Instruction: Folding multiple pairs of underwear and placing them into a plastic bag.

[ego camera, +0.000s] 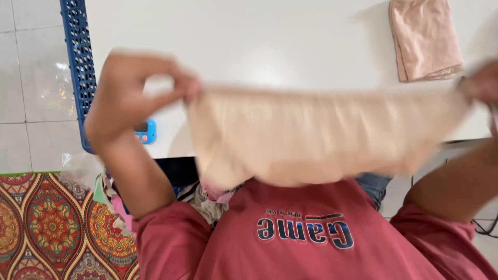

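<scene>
Stretching step in hand, by the look of it: pale beige cloth (316, 135) held taut above the white table (270, 36), left hand (124, 98) pinched shut on one top corner, right hand (482, 83) gripping the other, half out of frame. Thin, soft, slightly gathered along the upper edge, blurred. Next, probably lowered flat onto the table, edges kept level. Folded pink cloth (423, 39) at the table's far right; blue perforated basket (78, 67) along its left edge.
</scene>
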